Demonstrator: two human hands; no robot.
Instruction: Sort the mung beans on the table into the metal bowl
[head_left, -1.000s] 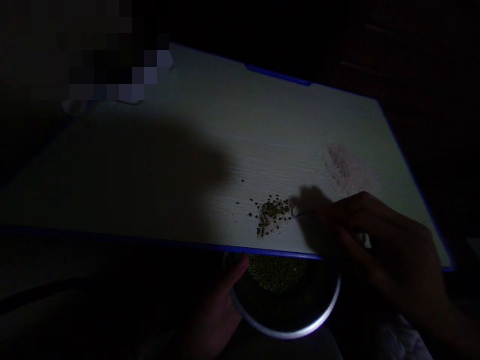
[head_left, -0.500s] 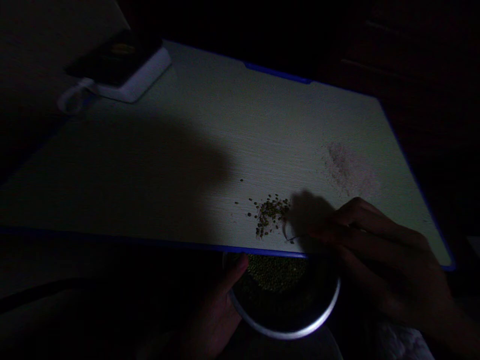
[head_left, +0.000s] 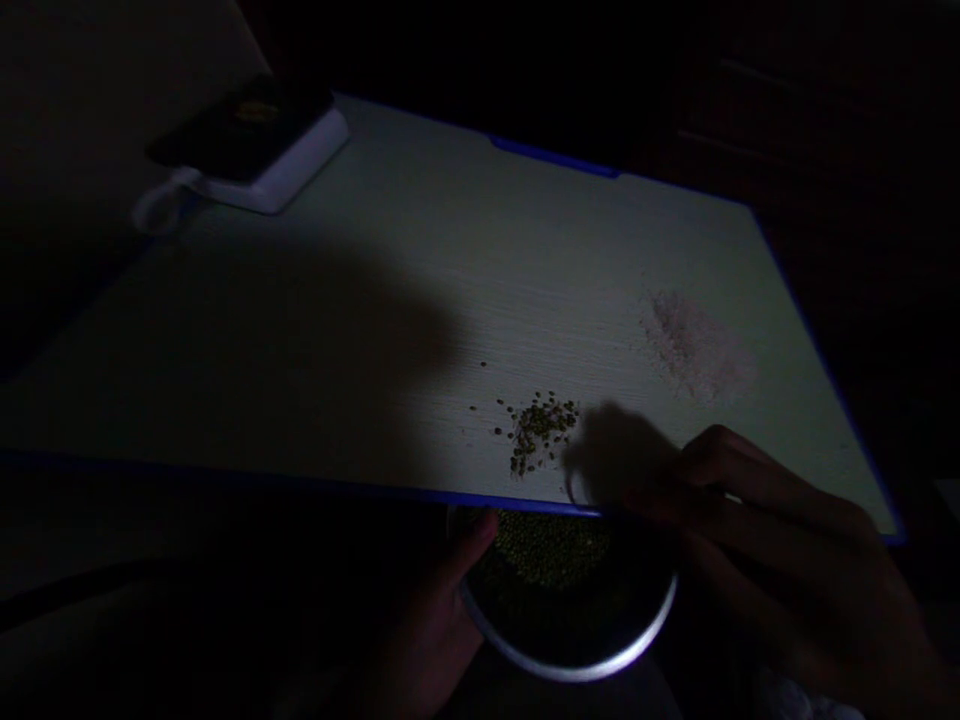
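Note:
My left hand (head_left: 442,620) is closed on the left side of a metal bowl (head_left: 577,672), its thumb hooked over the rim. Small green beans (head_left: 555,550), like mung beans, lie inside the bowl, which is tucked under the near edge of a light board (head_left: 555,250) with blue edging. A loose cluster of beans (head_left: 540,428) is scattered on the board just above the bowl. My right hand (head_left: 780,540) hovers at the board's near edge, right of that cluster, fingers pinched together. Darkness hides whatever is between the fingertips.
A pale heap of fine grains (head_left: 697,345) lies on the board's right side. At the far left stands a white box (head_left: 292,170) with a dark flat thing (head_left: 225,130) on top and a white loop (head_left: 161,200) beside it. Shadow covers the board's left half.
My right hand has moved slightly down toward the bowl, away from the bean cluster. A bean near its fingertips no longer shows on the board. The left hand keeps its hold.

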